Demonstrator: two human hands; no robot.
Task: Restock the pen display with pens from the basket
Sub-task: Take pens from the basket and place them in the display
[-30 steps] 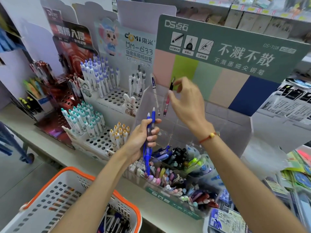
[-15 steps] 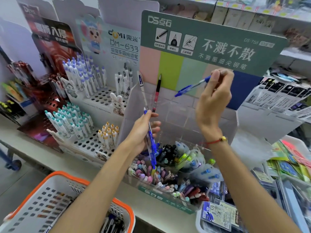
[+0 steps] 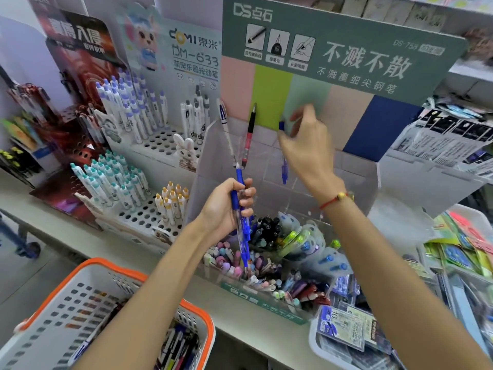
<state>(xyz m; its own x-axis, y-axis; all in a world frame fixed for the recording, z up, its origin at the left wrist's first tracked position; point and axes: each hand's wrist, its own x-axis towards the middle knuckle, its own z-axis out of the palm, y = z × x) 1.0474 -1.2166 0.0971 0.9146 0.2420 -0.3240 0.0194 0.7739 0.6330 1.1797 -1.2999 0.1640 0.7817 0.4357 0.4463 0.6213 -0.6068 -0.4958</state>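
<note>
My left hand (image 3: pixel 226 204) grips a blue pen (image 3: pixel 241 217) upright over the front compartments of the clear acrylic pen display (image 3: pixel 346 177). My right hand (image 3: pixel 304 145) is raised at the display's back row and pinches the top of a second blue pen (image 3: pixel 284 172), which points down into a back slot. A red-and-black pen (image 3: pixel 249 137) and a white pen (image 3: pixel 226 134) stand in the back row to its left. The white basket with an orange rim (image 3: pixel 88 265) sits at bottom left with several pens (image 3: pixel 176 348) inside.
White tiered pen racks (image 3: pixel 149 214) with purple, teal and yellow capped pens stand to the left. The display's green header card (image 3: pixel 333 49) rises behind it. A tray of packaged goods (image 3: pixel 344 332) lies at bottom right. Packets (image 3: pixel 458 252) fill the right edge.
My right hand has swung its blue pen from a slanted pose near the header down to vertical over a back slot. The left hand holds still with its pen.
</note>
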